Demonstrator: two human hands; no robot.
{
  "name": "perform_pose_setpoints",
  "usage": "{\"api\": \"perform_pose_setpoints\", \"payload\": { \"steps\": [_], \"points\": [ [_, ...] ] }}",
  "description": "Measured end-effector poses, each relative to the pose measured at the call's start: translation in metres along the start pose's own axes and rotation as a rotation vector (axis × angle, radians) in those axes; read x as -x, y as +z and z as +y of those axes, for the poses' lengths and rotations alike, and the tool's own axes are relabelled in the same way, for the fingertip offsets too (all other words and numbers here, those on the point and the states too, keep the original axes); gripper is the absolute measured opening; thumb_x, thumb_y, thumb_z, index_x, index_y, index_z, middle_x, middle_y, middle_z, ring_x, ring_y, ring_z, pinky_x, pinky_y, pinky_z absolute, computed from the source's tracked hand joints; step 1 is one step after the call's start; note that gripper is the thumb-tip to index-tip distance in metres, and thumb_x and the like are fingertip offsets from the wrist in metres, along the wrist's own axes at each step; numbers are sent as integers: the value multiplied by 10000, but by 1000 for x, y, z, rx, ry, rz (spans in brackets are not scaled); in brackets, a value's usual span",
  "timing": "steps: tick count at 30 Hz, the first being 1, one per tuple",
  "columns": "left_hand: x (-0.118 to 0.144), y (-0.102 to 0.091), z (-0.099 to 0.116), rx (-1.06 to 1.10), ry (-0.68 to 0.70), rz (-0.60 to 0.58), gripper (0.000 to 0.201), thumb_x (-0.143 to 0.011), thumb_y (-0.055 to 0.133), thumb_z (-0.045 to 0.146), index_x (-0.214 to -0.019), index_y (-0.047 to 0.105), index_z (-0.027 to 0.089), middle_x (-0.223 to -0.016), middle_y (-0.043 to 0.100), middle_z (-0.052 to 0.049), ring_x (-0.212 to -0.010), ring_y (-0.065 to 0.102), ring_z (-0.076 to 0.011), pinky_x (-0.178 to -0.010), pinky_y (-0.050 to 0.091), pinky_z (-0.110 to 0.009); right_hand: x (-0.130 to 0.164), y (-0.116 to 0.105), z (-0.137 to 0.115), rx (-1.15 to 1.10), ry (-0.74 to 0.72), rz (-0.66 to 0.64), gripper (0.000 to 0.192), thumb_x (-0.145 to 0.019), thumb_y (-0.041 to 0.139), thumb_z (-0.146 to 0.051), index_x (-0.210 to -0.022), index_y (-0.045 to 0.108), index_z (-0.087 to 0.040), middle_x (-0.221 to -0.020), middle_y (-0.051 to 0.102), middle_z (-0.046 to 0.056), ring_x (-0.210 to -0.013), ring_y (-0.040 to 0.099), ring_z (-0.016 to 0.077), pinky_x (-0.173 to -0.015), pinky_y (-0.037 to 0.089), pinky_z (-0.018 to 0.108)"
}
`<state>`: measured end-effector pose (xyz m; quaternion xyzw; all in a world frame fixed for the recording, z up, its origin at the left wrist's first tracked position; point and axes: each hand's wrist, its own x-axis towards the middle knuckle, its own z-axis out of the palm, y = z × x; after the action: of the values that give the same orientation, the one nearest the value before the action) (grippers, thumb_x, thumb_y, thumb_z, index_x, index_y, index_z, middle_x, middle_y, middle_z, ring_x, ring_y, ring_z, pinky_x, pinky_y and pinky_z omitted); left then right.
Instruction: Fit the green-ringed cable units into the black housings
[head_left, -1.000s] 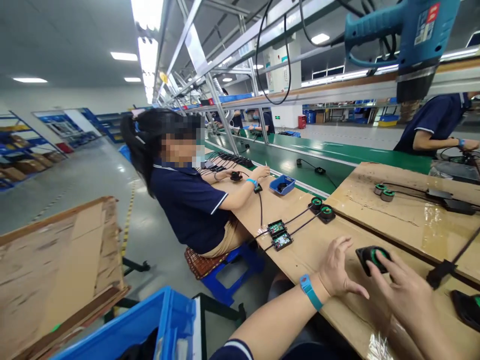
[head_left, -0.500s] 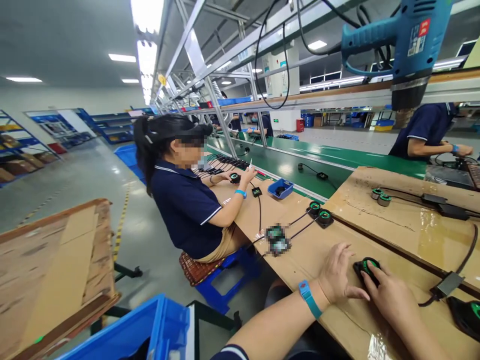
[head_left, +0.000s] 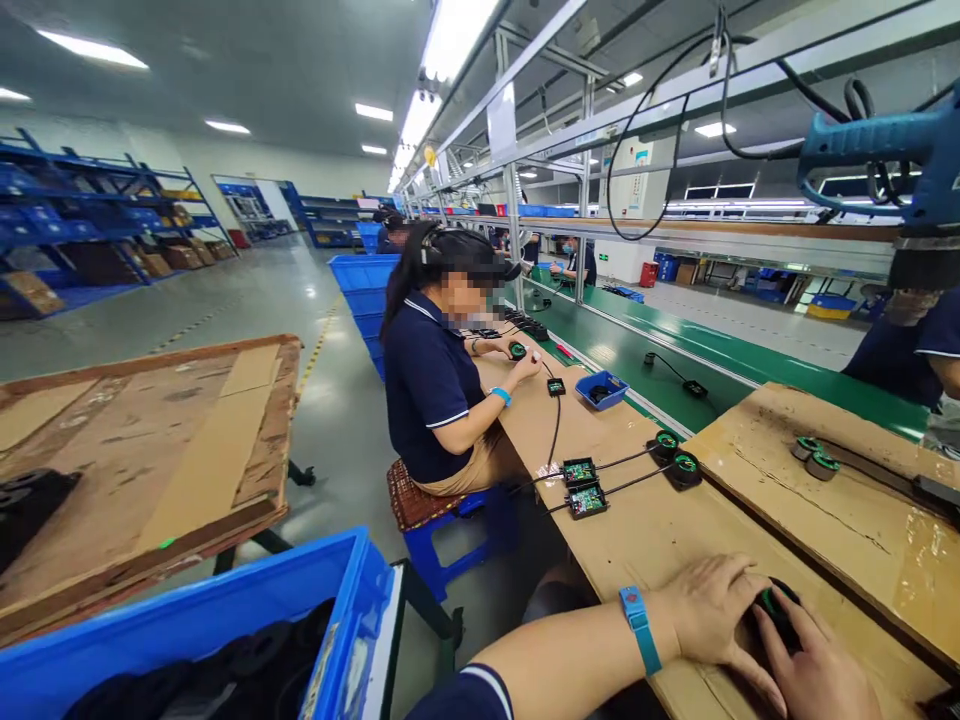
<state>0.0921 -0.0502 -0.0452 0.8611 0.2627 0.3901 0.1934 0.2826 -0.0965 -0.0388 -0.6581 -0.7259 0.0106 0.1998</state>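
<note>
My left hand [head_left: 716,615], with a blue wristband, rests on the cardboard-covered bench [head_left: 660,540] and wraps around a small black round part with a green ring [head_left: 772,603]. My right hand [head_left: 821,670] touches the same part from the right, fingers over it. Most of the part is hidden between the two hands. Just beyond them lie two open black boxes with green circuit boards [head_left: 581,485], wired to two round black-and-green parts [head_left: 677,455].
A co-worker in a dark polo sits on a blue stool [head_left: 450,540] to the left, handling a similar part. A blue crate [head_left: 225,630] stands at lower left, a green conveyor [head_left: 675,350] runs behind the bench, and a blue heat gun [head_left: 892,160] hangs above right.
The view has swung left and down. My left hand has closed in over the black round part, which now sits between both hands near the bottom edge.
</note>
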Motion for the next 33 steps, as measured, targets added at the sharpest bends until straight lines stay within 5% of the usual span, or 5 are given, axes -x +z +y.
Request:
{"api": "perform_pose_setpoints", "payload": {
  "steps": [10,16,21,28,33],
  "points": [
    [0,-9,6,-109,-23,-124,613,-884,636,445,-1375,435,137,-1298,580,-179,-1154,610,-296,-963,527,-418,-9,-4,-5,-141,167,-12,732,-752,474,-720,-1181,639,-151,-1014,748,162,-813,735,360,-639,593,446],
    [1,-5,3,-93,33,-40,727,-875,640,460,-1422,351,78,-1324,572,-207,-1222,575,-298,-1034,502,-422,-13,-11,-12,-82,4,142,669,-796,453,-765,-1006,754,-206,-1050,752,124,-862,736,335,-663,613,420],
    [0,-7,2,-103,50,97,936,-803,685,612,-1472,274,104,-1393,508,-226,-1299,518,-328,-1076,482,-459,-7,-31,-23,-7,19,315,583,-892,496,-634,-1180,705,-172,-1317,639,158,-971,718,321,-731,613,401],
    [1,-10,8,-139,1,-7,844,-821,688,582,-1440,365,108,-1352,532,-209,-1268,527,-320,-1062,484,-457,-7,-12,-16,130,28,-50,573,-934,393,-587,-1163,716,-172,-1241,676,163,-987,707,313,-832,588,449],
    [2,-17,14,-131,16,-86,724,-850,655,599,-1391,461,160,-1386,500,-210,-1281,524,-311,-1048,494,-444,1,-56,23,114,-64,-63,565,-925,422,-504,-1356,592,-181,-1253,675,135,-1116,649,307,-941,530,477]
  ]
}}
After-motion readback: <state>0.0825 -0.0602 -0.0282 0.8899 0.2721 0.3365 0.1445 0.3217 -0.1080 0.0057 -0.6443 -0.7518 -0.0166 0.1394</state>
